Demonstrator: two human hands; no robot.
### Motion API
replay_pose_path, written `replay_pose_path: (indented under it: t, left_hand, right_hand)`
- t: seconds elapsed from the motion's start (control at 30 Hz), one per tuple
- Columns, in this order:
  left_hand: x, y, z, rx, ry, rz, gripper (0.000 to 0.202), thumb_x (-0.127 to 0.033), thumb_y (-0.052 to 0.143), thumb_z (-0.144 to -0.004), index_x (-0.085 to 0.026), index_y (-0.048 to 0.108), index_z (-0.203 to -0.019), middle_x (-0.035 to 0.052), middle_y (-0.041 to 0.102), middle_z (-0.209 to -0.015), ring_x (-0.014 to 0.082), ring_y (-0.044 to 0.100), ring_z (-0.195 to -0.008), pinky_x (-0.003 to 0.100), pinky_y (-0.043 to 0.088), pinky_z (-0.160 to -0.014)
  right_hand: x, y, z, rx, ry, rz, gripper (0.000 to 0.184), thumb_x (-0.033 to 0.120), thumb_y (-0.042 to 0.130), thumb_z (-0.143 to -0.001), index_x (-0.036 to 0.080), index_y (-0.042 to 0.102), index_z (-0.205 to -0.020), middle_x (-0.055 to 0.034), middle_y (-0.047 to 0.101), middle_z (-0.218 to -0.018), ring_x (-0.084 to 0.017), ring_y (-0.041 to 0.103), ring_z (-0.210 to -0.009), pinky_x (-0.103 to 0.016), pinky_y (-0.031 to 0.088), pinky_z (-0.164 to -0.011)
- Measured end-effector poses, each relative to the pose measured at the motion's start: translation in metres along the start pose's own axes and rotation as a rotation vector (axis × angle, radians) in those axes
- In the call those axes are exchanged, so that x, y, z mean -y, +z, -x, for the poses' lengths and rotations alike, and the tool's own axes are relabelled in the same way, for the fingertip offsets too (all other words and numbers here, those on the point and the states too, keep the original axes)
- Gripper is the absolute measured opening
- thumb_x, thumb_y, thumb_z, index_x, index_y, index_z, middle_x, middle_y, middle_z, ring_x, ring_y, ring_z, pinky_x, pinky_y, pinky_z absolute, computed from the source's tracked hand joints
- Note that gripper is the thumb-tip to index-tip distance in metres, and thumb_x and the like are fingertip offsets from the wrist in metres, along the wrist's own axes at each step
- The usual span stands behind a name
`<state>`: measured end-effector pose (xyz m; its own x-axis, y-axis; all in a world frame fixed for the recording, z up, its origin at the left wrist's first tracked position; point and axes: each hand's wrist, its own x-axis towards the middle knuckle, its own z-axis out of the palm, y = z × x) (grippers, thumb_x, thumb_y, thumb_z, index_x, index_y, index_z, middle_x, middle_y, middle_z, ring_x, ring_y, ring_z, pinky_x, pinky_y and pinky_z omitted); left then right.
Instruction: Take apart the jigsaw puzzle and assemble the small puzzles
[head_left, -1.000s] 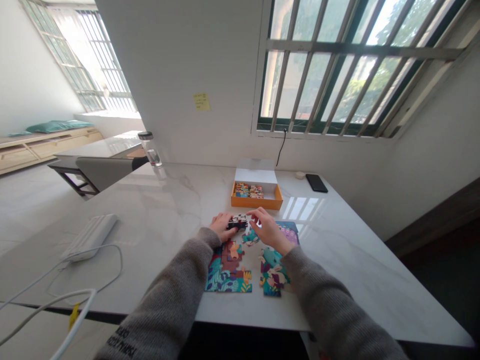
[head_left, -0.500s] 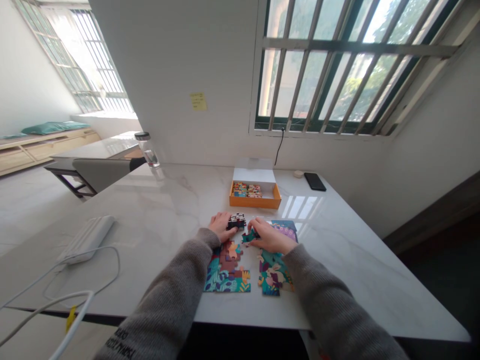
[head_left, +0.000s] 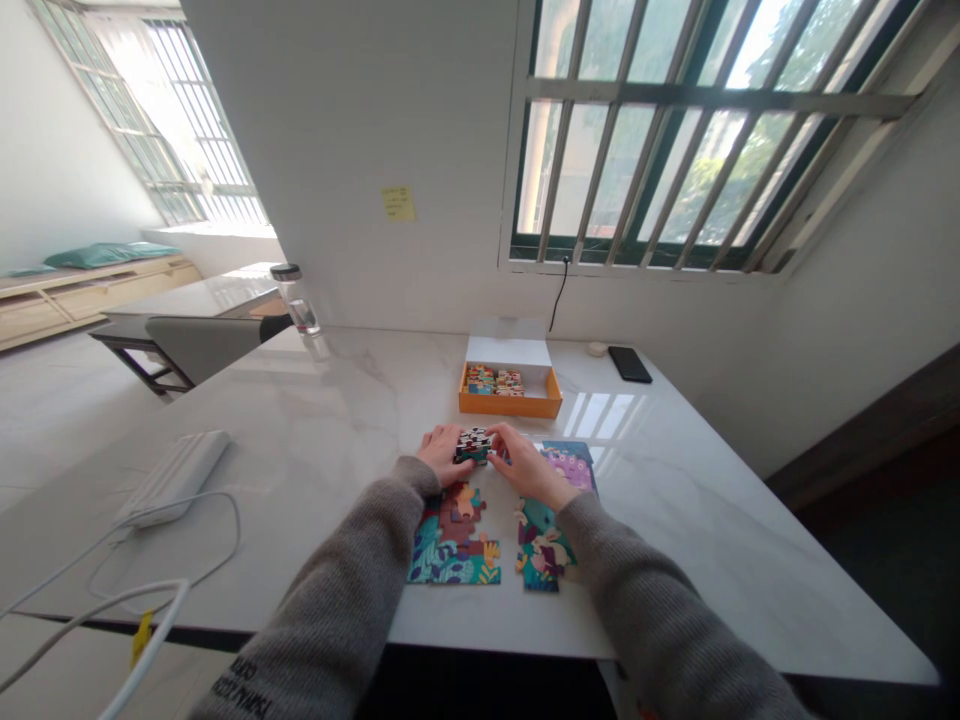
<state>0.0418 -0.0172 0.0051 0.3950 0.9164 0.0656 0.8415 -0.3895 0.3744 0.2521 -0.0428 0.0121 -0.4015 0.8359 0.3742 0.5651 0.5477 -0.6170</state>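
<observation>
My left hand (head_left: 442, 452) is closed on the left side of a small stack of puzzle pieces (head_left: 473, 443), with the thumb at its front. At the stack's right side, my right hand (head_left: 517, 460) has its fingers curled against the pieces. A teal piece shows at the front of the stack. Below the left hand lies a joined part of a jigsaw puzzle (head_left: 454, 560) in teal and brown. Another joined part (head_left: 544, 550), with a rabbit, lies under the right wrist and is partly covered by the sleeve.
Behind the hands stands an open orange box (head_left: 510, 403) with more puzzle pieces in it. A black phone (head_left: 630, 364) lies at the back right. To the left are a white power strip (head_left: 176, 478) and its cables. A bottle (head_left: 298, 302) stands at the back left corner.
My right hand has moved slightly left and up, bringing the teal puzzle piece from beside the stack to its front. The left hand has stayed in place.
</observation>
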Motion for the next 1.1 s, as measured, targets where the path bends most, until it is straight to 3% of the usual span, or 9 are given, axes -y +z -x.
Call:
replay_pose_path:
  t: [0.07, 0.13, 0.2, 0.37, 0.47, 0.67, 0.9, 1.0, 1.1]
  left_hand:
    - [0.001, 0.002, -0.001, -0.01, -0.001, 0.005, 0.046, -0.038, 0.057, -0.079, -0.019, 0.049, -0.12, 0.0095, 0.059, -0.121, 0.0293, 0.048, -0.121, 0.042, 0.035, -0.105]
    - [0.002, 0.003, -0.002, -0.014, -0.008, 0.01, 0.044, -0.036, 0.056, -0.079, -0.02, 0.05, -0.119, 0.0087, 0.06, -0.12, 0.0288, 0.048, -0.121, 0.042, 0.035, -0.105]
    - [0.003, 0.003, -0.002, -0.022, -0.014, 0.016, 0.043, -0.034, 0.056, -0.078, -0.02, 0.05, -0.119, 0.0087, 0.06, -0.119, 0.0285, 0.049, -0.119, 0.042, 0.036, -0.104]
    - [0.004, 0.004, -0.004, -0.064, -0.024, 0.032, 0.042, -0.031, 0.056, -0.078, -0.02, 0.052, -0.118, 0.0088, 0.061, -0.118, 0.0284, 0.05, -0.117, 0.042, 0.037, -0.102]
    - [0.004, 0.004, -0.003, -0.056, -0.029, 0.027, 0.043, -0.03, 0.054, -0.078, -0.02, 0.052, -0.12, 0.0088, 0.061, -0.12, 0.0284, 0.05, -0.118, 0.042, 0.037, -0.103]
    - [0.005, -0.001, 0.001, -0.018, 0.0, 0.047, 0.064, -0.026, 0.059, -0.069, -0.02, 0.045, -0.131, 0.0088, 0.058, -0.125, 0.0285, 0.047, -0.123, 0.04, 0.036, -0.106]
    - [0.004, 0.004, 0.0, -0.037, 0.022, 0.022, 0.06, -0.041, 0.062, -0.075, -0.02, 0.046, -0.129, 0.01, 0.058, -0.125, 0.0305, 0.048, -0.124, 0.04, 0.036, -0.107]
    - [0.003, 0.004, -0.002, -0.029, 0.014, 0.022, 0.048, -0.038, 0.056, -0.081, -0.02, 0.049, -0.124, 0.0093, 0.059, -0.124, 0.0293, 0.048, -0.122, 0.042, 0.035, -0.105]
    - [0.001, 0.001, -0.002, -0.01, -0.018, 0.038, 0.042, -0.035, 0.055, -0.081, -0.021, 0.05, -0.12, 0.0081, 0.059, -0.12, 0.0277, 0.048, -0.121, 0.041, 0.034, -0.105]
  right_hand:
    - [-0.009, -0.013, 0.001, -0.01, 0.071, 0.029, 0.026, 0.018, 0.053, -0.089, 0.019, 0.052, -0.115, 0.0001, 0.058, -0.084, -0.015, 0.055, -0.074, -0.027, 0.044, -0.073]
    - [-0.018, -0.025, 0.003, -0.017, 0.129, 0.185, 0.016, 0.023, 0.055, -0.09, 0.018, 0.06, -0.104, -0.0025, 0.059, -0.085, -0.018, 0.055, -0.082, -0.03, 0.043, -0.08]
    - [-0.023, -0.032, 0.007, 0.034, 0.18, 0.348, 0.017, 0.032, 0.061, -0.088, 0.018, 0.064, -0.098, -0.006, 0.06, -0.091, -0.022, 0.055, -0.092, -0.034, 0.041, -0.086]
    - [-0.016, -0.026, 0.013, 0.155, 0.224, 0.527, 0.033, 0.041, 0.071, -0.08, 0.017, 0.063, -0.102, -0.0112, 0.057, -0.106, -0.03, 0.05, -0.107, -0.04, 0.039, -0.091]
    - [-0.011, -0.023, 0.014, 0.193, 0.217, 0.448, 0.031, 0.033, 0.072, -0.078, 0.017, 0.059, -0.101, -0.0097, 0.056, -0.105, -0.027, 0.051, -0.104, -0.037, 0.041, -0.089]
    - [-0.007, -0.011, 0.013, 0.128, -0.022, 0.153, 0.03, 0.011, 0.059, -0.084, 0.022, 0.047, -0.11, -0.0042, 0.054, -0.106, -0.019, 0.055, -0.095, -0.03, 0.044, -0.085]
    - [0.006, 0.018, 0.001, 0.038, -0.098, 0.077, 0.034, 0.005, 0.046, -0.087, 0.023, 0.048, -0.114, -0.0052, 0.052, -0.109, -0.018, 0.057, -0.094, -0.031, 0.046, -0.086]
    - [0.003, 0.013, 0.0, -0.012, -0.1, 0.02, 0.038, 0.008, 0.05, -0.085, 0.021, 0.046, -0.121, -0.0053, 0.054, -0.105, -0.018, 0.056, -0.09, -0.031, 0.047, -0.084]
    - [-0.01, -0.011, 0.004, -0.07, -0.069, 0.035, 0.032, 0.013, 0.051, -0.087, 0.02, 0.051, -0.118, -0.0043, 0.056, -0.097, -0.017, 0.056, -0.086, -0.032, 0.047, -0.083]
